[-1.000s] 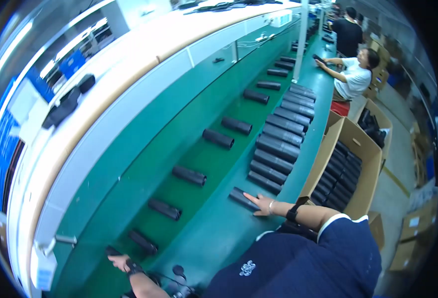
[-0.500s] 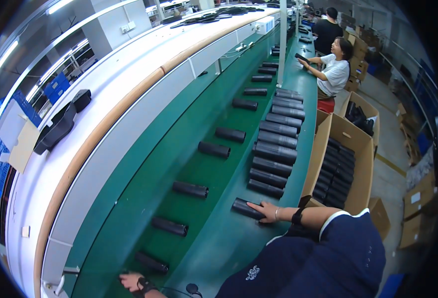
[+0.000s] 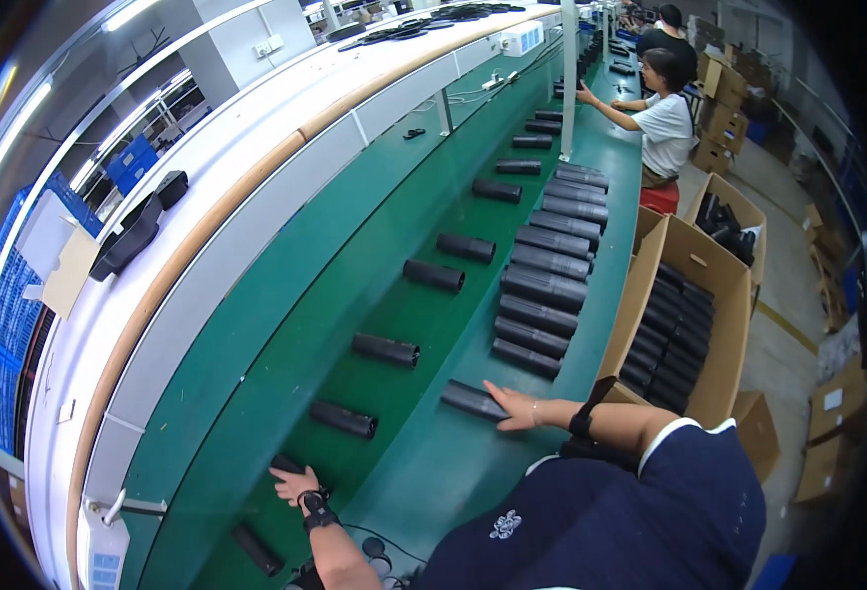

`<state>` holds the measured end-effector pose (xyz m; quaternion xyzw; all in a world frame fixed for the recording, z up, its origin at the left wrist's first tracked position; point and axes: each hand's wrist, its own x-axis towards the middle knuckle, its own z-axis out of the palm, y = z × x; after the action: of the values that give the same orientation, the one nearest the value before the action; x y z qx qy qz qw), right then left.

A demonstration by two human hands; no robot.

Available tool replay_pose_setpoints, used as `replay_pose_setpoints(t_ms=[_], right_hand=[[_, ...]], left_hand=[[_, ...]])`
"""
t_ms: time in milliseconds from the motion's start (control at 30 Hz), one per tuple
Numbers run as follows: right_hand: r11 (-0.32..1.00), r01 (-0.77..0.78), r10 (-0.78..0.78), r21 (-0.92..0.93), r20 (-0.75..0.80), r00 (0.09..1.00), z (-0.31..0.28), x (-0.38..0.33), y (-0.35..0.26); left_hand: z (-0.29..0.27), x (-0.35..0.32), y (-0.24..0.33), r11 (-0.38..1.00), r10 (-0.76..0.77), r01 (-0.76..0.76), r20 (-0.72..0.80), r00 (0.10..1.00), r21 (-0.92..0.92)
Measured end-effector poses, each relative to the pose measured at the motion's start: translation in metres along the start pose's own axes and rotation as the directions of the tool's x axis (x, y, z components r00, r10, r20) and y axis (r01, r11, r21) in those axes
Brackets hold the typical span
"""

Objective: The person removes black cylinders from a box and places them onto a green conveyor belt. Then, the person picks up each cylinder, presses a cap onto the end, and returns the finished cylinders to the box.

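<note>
A ribbed black tube [image 3: 467,398] lies crosswise on the green bench. My right hand [image 3: 518,407] grips its right end, fingers on the far side and thumb on the near side. On the lower green belt to the left, my left hand [image 3: 297,485] is closed over another black tube [image 3: 287,462], whose far end shows past the fingers. Nearer me on that belt lies a loose tube [image 3: 257,549]. Just beyond the left hand sits one more tube [image 3: 344,419]. A row of black tubes [image 3: 544,285] is laid side by side along the bench beyond my right hand.
An open cardboard box [image 3: 724,324] holding stacked black tubes stands right of the bench. Ahead, a metal post [image 3: 568,88] rises from the bench, and a seated person [image 3: 665,133] works beyond it. A raised white table [image 3: 207,162] with a wooden edge runs along the left.
My left hand has moved up and right to a tube farther along, uncovering the nearer one. My right hand and its tube have shifted slightly left. The view has also shifted.
</note>
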<state>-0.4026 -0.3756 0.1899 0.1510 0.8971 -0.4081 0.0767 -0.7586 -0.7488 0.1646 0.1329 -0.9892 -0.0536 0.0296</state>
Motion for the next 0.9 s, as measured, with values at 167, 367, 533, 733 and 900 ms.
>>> replay_pose_setpoints(t_ms=[167,367,533,733,900], right_hand=[[0.928,0.275,-0.275,0.252,-0.038,0.961,0.020,0.032,-0.027],[0.844,0.527,-0.535,0.102,0.071,0.842,0.035,0.029,-0.083],[0.830,0.513,-0.549,0.220,0.152,0.822,0.022,0.007,-0.117],[0.785,0.511,-0.567,0.350,0.072,0.821,0.034,0.003,-0.103],[0.784,0.422,-0.483,0.456,0.020,0.875,0.031,0.001,-0.096]], left_hand=[[-0.061,-0.122,0.062,0.406,0.591,0.038,0.293,0.752,-0.913],[-0.067,-0.264,0.058,-0.054,0.643,0.360,0.243,0.726,-0.931],[-0.056,-0.299,0.032,0.199,0.792,-0.141,0.074,0.606,-0.970],[-0.065,-0.316,0.027,0.041,0.822,0.121,0.102,0.560,-0.992],[-0.069,-0.320,0.039,0.129,0.807,0.014,0.113,0.579,-0.992]])
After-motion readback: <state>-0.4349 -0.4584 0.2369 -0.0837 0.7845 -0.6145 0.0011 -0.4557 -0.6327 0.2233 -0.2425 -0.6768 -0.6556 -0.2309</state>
